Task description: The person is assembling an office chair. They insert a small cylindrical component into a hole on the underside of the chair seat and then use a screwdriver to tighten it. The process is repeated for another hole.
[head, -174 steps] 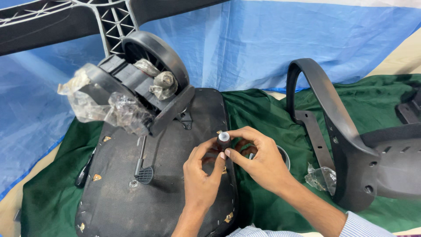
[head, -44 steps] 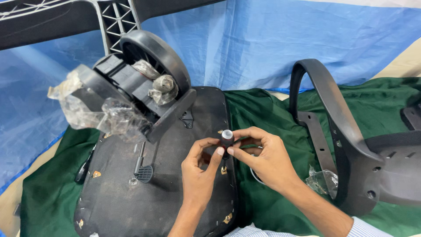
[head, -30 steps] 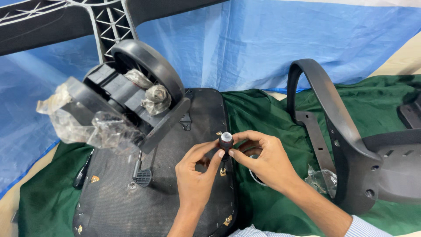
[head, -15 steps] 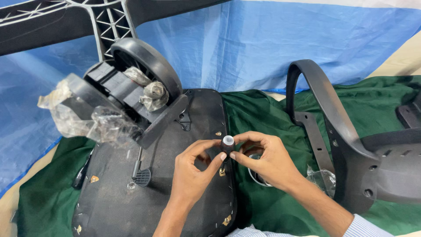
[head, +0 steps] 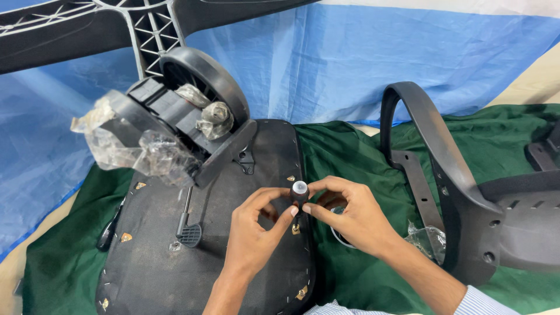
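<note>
Both hands together at centre, just over the right edge of the upturned chair seat (head: 233, 233). Left hand (head: 252, 240) curled, thumb and forefinger pinched around a small black knob with a pale round cap (head: 299, 191). Right hand (head: 350, 214) closed on the same knob from the other side, fingertips meeting the left's, cap facing up between them. Knob held above the seat's underside, close to a little brass fitting (head: 296, 229) near the rim; touching or not, cannot tell.

Outward now: black seat underside lying flat, dotted with staples and more brass fittings. Thin lever with a ribbed paddle (head: 188, 228) resting on it. Up at the seat's top-left, bulky black tilt mechanism (head: 181, 125) bolted on, clear plastic wrap (head: 125, 146) bunched and hanging off its left end, more wrap stuffed inside.

Dark-handled tool (head: 109, 230) lying just off the seat's left edge. Green cloth (head: 64, 256) spread beneath everything, blue tarpaulin (head: 373, 58) under and behind that, bare tan floor (head: 539, 76) showing at the right. Black star base (head: 87, 26) across the top left. Curved black armrest (head: 429, 151) standing right, joined to a second chair part. Crumpled clear bag (head: 426, 239) beside its foot, contents too unclear to tell.
</note>
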